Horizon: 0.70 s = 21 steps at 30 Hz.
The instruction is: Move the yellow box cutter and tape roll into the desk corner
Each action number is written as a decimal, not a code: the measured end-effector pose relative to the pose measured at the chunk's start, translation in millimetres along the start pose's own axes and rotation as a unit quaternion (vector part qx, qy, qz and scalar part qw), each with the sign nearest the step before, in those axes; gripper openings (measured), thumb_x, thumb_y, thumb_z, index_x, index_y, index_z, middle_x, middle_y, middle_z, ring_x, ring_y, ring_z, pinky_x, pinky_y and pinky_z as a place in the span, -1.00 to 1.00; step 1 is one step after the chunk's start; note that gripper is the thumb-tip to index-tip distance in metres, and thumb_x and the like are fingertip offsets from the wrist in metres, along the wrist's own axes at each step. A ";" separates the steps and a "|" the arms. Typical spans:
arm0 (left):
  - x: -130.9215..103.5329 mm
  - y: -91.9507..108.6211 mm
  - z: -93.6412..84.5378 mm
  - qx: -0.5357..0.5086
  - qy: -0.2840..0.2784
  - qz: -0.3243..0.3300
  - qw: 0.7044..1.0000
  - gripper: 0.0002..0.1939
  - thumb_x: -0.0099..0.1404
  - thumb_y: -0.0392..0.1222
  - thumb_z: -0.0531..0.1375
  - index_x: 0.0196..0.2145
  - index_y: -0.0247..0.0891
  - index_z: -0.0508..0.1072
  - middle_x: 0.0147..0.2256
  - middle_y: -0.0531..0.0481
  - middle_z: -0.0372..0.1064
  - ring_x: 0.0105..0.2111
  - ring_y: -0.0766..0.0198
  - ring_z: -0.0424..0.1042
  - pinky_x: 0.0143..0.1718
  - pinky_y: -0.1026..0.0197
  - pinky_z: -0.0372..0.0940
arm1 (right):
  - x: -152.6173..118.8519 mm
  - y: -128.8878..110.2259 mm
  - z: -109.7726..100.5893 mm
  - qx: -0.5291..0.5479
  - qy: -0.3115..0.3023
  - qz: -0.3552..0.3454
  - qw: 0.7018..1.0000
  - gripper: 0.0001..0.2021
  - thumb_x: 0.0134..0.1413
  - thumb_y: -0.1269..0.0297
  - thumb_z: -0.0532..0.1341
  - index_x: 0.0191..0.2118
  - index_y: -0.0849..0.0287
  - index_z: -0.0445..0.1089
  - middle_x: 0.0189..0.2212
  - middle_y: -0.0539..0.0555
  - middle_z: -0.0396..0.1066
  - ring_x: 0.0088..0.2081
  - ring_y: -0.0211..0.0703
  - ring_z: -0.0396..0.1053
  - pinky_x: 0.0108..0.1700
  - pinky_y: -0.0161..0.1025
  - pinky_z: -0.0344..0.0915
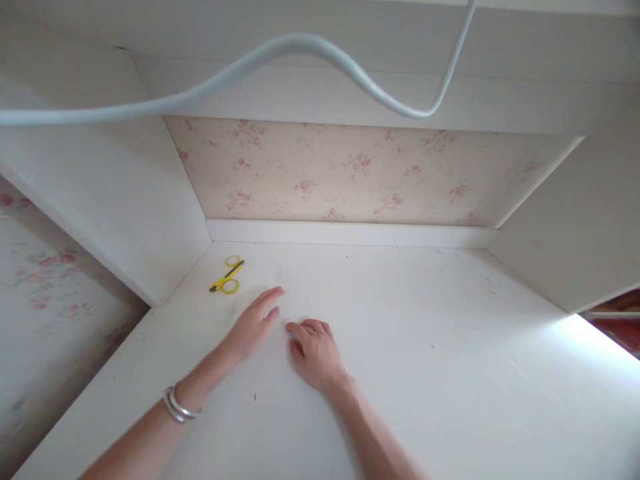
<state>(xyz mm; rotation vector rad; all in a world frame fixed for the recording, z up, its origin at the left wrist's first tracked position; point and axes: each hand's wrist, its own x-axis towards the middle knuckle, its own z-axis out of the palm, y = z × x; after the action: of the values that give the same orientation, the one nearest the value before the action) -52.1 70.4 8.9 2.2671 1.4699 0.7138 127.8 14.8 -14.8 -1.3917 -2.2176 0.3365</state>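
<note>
Across the lower part of our view we record a white surface point(430, 320), with floral wallpaper point(325, 173) beyond its far edge. Higher up, we note a white cable point(300, 44) bent in a wave. We find the left hand point(256, 323) and the right hand point(315, 353) apart: the first has its fingers extended and thumb spread; the second is palm down, fingers bent, and we cannot tell whether it grips anything. Ahead and left of the left hand, near but not touching, we locate a yellow knife point(227, 276) lying aslant on the surface. Two yellow rings point(237, 287) flank it, one on each side.
</note>
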 end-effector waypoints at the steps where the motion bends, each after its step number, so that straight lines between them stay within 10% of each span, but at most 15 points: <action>1: -9.6 21.3 10.5 -0.029 -0.001 0.015 0.999 -0.58 0.33 -0.15 -0.12 0.11 -0.21 0.20 0.16 0.01 0.12 0.16 0.28 0.08 0.21 0.15 0.01 | -0.7 -1.0 4.4 -0.024 0.017 -0.024 0.999 -0.70 0.08 0.33 0.10 -0.05 0.00 0.33 -0.20 -0.02 0.46 -0.06 -0.18 0.27 0.03 -0.21 0.08; 6: -31.8 83.2 45.3 -0.056 -0.021 0.100 0.993 -0.68 0.34 -0.17 -0.04 -0.02 -0.10 0.36 0.03 0.04 0.31 0.10 0.25 0.18 0.20 0.03 -0.01 | -4.6 -5.3 46.3 -0.232 0.334 0.064 0.911 -0.70 0.23 0.20 -0.05 -0.09 -0.03 0.39 -0.22 -0.02 0.45 -0.05 -0.27 0.32 0.00 -0.27 0.16; 8: -32.3 86.0 48.5 -0.044 -0.028 0.122 0.991 -0.71 0.33 -0.18 -0.02 -0.07 -0.05 0.41 -0.02 0.07 0.36 0.09 0.22 0.19 0.20 -0.04 -0.04 | -7.5 -1.9 58.7 -0.252 0.358 0.088 0.894 -0.68 0.24 0.21 -0.08 -0.06 -0.05 0.37 -0.20 -0.03 0.44 -0.03 -0.26 0.32 0.01 -0.23 0.18; 14: -31.5 74.5 43.8 -0.029 -0.045 0.139 0.989 -0.67 0.33 -0.18 -0.02 -0.01 -0.01 0.37 0.00 0.07 0.35 0.09 0.19 0.20 0.17 -0.04 0.02 | -17.6 15.8 50.1 -0.081 0.041 -0.037 0.995 -0.49 0.20 0.26 0.01 0.26 -0.03 -0.06 0.21 -0.03 0.06 0.20 -0.13 0.03 0.26 -0.12 -0.15; 21: -32.3 75.9 42.6 -0.031 -0.048 0.143 0.988 -0.67 0.34 -0.18 -0.04 -0.01 -0.03 0.38 0.00 0.06 0.35 0.07 0.20 0.22 0.18 -0.04 0.00 | -16.6 12.1 37.6 -0.004 -0.041 -0.003 0.999 -0.40 0.20 0.33 0.01 0.28 -0.16 -0.25 0.27 -0.15 -0.18 0.28 -0.16 -0.21 0.31 -0.05 -0.34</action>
<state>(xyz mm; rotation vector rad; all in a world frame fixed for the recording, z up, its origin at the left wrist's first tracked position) 18.0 9.5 7.7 2.4539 1.0748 0.7085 123.1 7.4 -56.6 -1.3980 -2.2903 0.3895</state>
